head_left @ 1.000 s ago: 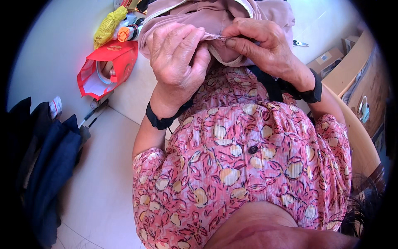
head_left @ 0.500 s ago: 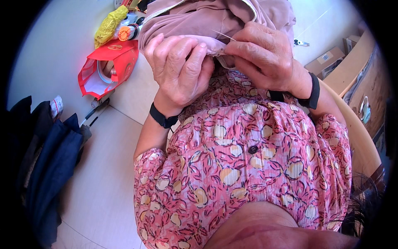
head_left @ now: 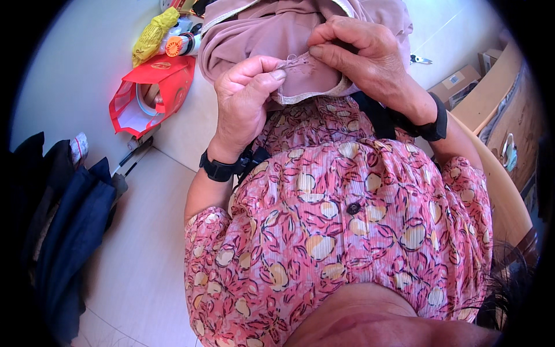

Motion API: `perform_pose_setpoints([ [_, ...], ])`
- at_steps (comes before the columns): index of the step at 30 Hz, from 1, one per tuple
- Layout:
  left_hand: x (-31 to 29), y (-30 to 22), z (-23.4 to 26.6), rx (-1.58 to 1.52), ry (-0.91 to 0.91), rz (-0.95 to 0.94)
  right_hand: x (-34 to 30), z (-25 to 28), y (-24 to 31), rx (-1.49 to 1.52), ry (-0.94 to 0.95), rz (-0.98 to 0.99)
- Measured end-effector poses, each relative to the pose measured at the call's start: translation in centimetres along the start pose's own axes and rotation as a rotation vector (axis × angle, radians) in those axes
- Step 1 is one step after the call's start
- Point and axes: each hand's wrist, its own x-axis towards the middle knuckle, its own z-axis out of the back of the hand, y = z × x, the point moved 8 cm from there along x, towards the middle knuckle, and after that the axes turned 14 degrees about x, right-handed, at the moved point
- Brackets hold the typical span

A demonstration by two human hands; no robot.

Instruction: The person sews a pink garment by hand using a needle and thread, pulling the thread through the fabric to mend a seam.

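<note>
A dusty-pink cloth (head_left: 260,37) with a pale edging lies bunched over my lap. My left hand (head_left: 243,98) pinches a fold of it between thumb and forefinger. Opposite, my right hand (head_left: 367,58) closes thumb and forefinger on the same cloth. Between the two pinches runs a short puckered stretch with loose thread (head_left: 293,60) at its left end. The pale-edged part of the cloth hangs below, toward my floral top. Whether a needle sits in my right fingers cannot be made out.
To the left stands a red paper bag (head_left: 156,81) beside a yellow plastic bundle (head_left: 153,37). Dark folded umbrellas (head_left: 75,214) are at the far left. Small scissors (head_left: 421,59) lie on the floor at right, near a cardboard box (head_left: 457,84) and a curved wooden edge (head_left: 503,185).
Both hands have turned and moved apart, spreading the cloth between them. The thin needle-like sliver seen at my right fingers earlier no longer shows.
</note>
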Motion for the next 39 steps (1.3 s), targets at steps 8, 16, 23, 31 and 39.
perform_pose_setpoints([
  [8,0.2,0.2,0.3,-0.070,0.022,0.038,0.2,0.4,-0.9,0.070,-0.019,-0.074],
  [16,0.2,-3.0,0.9,0.244,-0.139,-0.259,0.1,1.1,-1.0,0.171,-0.069,-0.136],
  [23,-1.8,-6.6,0.3,0.888,-0.343,-0.700,0.2,1.5,0.0,0.091,-0.057,-0.087],
  [31,-1.4,-6.1,-0.7,1.024,-0.257,-0.772,0.4,0.4,1.7,0.058,0.050,0.076],
  [39,-4.4,-6.9,-0.2,1.266,-0.350,-1.116,-1.7,-2.1,2.2,-0.115,0.219,0.356],
])
